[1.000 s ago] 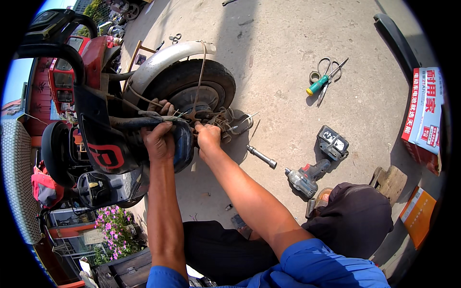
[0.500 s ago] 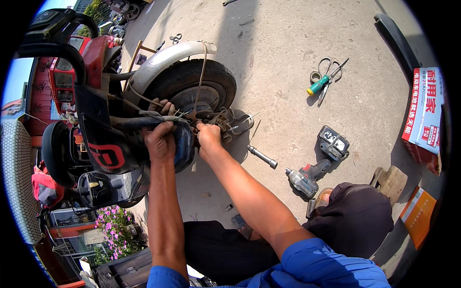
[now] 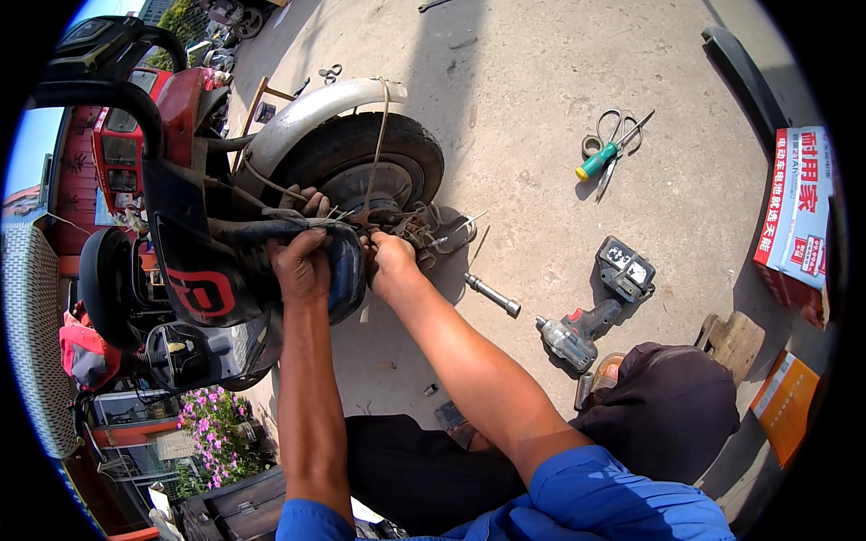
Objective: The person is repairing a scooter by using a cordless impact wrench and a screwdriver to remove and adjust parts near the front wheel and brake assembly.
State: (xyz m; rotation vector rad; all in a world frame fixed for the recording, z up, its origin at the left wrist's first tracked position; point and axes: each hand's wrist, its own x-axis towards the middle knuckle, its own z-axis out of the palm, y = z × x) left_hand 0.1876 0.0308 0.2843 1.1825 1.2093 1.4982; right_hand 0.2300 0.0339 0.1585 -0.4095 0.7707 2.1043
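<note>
1. A person crouches on a concrete floor (image 3: 541, 72) beside a red electric scooter (image 3: 180, 270) lying tipped on its side, wheel (image 3: 361, 162) toward the top of the view.
2. The left hand (image 3: 300, 266) is closed around a dark frame part (image 3: 343, 261) just below the wheel hub (image 3: 370, 194), bracing it.
3. The right hand (image 3: 392, 261) is curled, fingertips pinching thin wires (image 3: 343, 215) at the hub; the exact grip is hidden.
4. Another person's fingers (image 3: 307, 200) rest on the far side of the frame.
5. Judged from this, the work goes best with the left hand holding the frame firm while the right teases the wires gently, keeping them free of the axle hardware (image 3: 433, 236).
6. Near the right hand lies a socket extension bar (image 3: 492, 295); farther right, a cordless impact wrench (image 3: 595, 311).
7. Scissors (image 3: 622, 135) and a green-handled screwdriver (image 3: 597, 162) lie toward the floor's far right side.
</note>
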